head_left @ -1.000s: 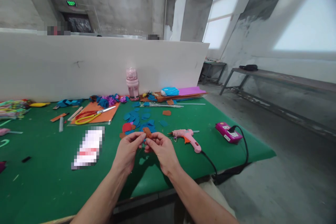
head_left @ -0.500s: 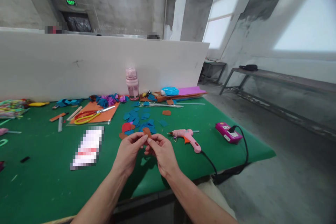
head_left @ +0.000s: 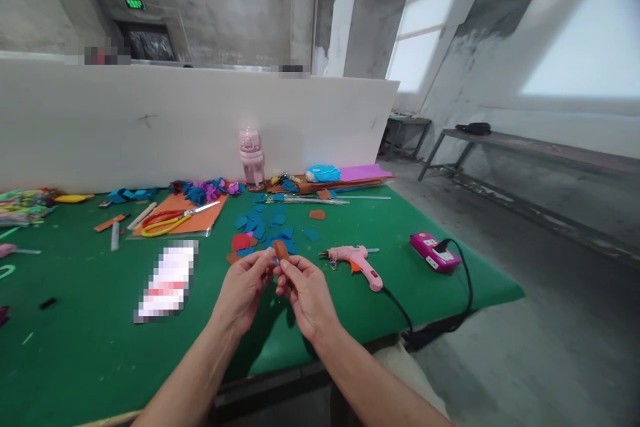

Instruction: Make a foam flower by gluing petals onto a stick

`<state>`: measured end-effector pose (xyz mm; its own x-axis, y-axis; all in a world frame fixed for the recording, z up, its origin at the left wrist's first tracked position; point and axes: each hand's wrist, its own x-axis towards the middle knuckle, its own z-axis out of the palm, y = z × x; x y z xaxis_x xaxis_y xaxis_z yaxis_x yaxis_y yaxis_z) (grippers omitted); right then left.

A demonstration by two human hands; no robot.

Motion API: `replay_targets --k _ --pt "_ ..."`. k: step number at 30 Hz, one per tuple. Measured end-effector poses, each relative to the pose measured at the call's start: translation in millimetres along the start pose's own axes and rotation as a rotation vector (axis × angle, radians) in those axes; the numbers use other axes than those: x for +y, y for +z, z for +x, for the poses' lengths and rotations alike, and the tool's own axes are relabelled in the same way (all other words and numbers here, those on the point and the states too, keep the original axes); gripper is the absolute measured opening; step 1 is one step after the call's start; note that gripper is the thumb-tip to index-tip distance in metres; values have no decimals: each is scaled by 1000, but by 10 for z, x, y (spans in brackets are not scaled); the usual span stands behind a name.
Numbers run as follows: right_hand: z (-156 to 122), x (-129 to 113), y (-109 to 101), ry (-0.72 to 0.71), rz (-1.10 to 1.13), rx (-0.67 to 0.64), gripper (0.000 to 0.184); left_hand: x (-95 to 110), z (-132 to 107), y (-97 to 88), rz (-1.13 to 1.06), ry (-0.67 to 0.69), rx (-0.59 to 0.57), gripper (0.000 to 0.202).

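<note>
Over the green table, a small brown felt piece (head_left: pixel 281 251) stands up between my fingertips. My right hand (head_left: pixel 307 288) pinches it between thumb and fingers. My left hand (head_left: pixel 246 283) is closed at the piece's left edge, thumb and fingertips together against it; part of that contact is hidden. Just beyond my hands lie several loose blue felt pieces (head_left: pixel 254 219) and a red felt piece (head_left: pixel 241 242). A pink glue gun (head_left: pixel 354 261) rests to the right of my right hand, its nozzle pointing left.
A purple power box (head_left: pixel 435 253) with a black cord (head_left: pixel 469 280) sits near the right edge. Scissors (head_left: pixel 173 221) lie on orange sheets (head_left: pixel 213 219). A pink bottle (head_left: pixel 252 159) stands before the white partition (head_left: pixel 200 113). A blurred pale item (head_left: pixel 167 283) lies left of my hands.
The brown felt piece is turned more upright, and more of it shows. My left thumb has shifted slightly up and left along its edge. The things on the table are unmoved.
</note>
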<state>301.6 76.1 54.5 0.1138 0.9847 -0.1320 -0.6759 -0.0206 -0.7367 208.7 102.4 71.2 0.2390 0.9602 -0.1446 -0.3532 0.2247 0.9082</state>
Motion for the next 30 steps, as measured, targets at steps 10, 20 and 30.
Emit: replay_targets --k 10,20,30 --pt "2 -3 -26 29 51 -24 18 3 7 -44 90 -9 -41 19" --pt "1 20 -31 41 46 -22 17 1 6 -46 21 -54 -95 19" --pt "-27 66 28 -109 -62 -41 20 -1 -16 -5 -80 -84 -77 21"
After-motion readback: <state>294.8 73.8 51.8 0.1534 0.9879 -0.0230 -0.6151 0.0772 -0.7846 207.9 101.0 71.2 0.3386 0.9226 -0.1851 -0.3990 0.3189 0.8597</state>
